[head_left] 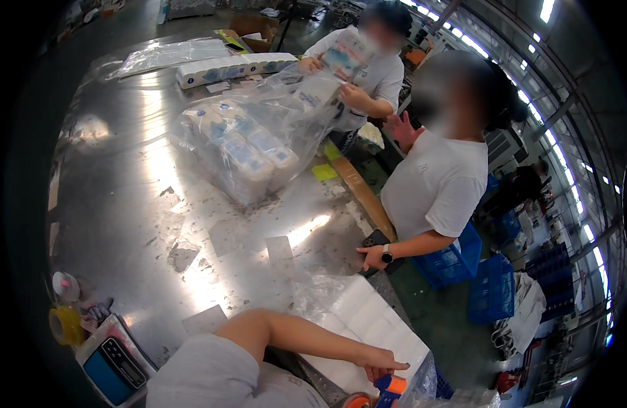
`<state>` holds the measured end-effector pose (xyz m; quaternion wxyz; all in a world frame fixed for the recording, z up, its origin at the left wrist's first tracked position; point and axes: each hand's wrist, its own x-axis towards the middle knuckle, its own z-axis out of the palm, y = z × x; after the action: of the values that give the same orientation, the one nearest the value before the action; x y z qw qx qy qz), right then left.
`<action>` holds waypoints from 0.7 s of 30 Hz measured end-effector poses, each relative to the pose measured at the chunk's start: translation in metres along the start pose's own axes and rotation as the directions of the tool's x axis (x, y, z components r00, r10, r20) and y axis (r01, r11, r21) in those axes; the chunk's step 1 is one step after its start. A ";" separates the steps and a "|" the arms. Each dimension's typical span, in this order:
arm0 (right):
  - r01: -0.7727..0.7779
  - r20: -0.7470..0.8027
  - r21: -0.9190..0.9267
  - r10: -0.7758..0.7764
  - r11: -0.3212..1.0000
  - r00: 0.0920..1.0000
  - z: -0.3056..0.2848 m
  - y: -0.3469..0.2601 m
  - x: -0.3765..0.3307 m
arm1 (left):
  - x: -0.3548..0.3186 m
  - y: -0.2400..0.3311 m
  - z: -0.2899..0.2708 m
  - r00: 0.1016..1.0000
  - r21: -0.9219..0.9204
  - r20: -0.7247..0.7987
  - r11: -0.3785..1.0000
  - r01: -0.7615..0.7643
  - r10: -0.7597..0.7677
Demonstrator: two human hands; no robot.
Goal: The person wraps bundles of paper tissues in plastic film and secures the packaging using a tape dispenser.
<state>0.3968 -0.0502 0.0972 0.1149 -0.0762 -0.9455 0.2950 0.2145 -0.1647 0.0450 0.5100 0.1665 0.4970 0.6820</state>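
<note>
My left arm crosses the lower middle of the view toward the right. At its end my left hand (379, 362) is closed, thumb pointing right, on what looks like a blue and orange tape dispenser (391, 386). The lower edge cuts the dispenser off. Just beyond my forearm lies a clear plastic bag of white paper packs (357, 309), near the table's right edge. My right hand is out of view.
Across the metal table (130, 224), one person handles a clear bag of paper packs (249, 153). Another rests a hand by a dark phone (376, 239). A scale (116, 367) and yellow tape roll (66, 325) sit at left. Blue crates (491, 289) stand on the floor.
</note>
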 end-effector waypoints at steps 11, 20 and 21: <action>0.156 0.036 0.046 -0.157 0.987 0.987 0.029 0.021 0.008 | 0.008 -0.029 -0.026 0.998 -0.200 0.046 0.980 -0.025 0.035; 0.178 0.012 0.009 -0.178 0.984 0.984 0.031 0.022 0.009 | 0.006 -0.020 -0.024 0.968 -0.395 0.250 0.913 0.098 0.004; 0.120 0.062 0.041 -0.122 0.992 0.991 0.031 0.023 0.010 | 0.004 -0.019 -0.025 0.982 -0.344 0.186 0.937 0.057 0.009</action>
<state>0.3805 -0.0455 0.0609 0.1035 -0.0069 -0.9460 0.3071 0.2047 -0.1738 0.0166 0.5837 0.1301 0.3211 0.7344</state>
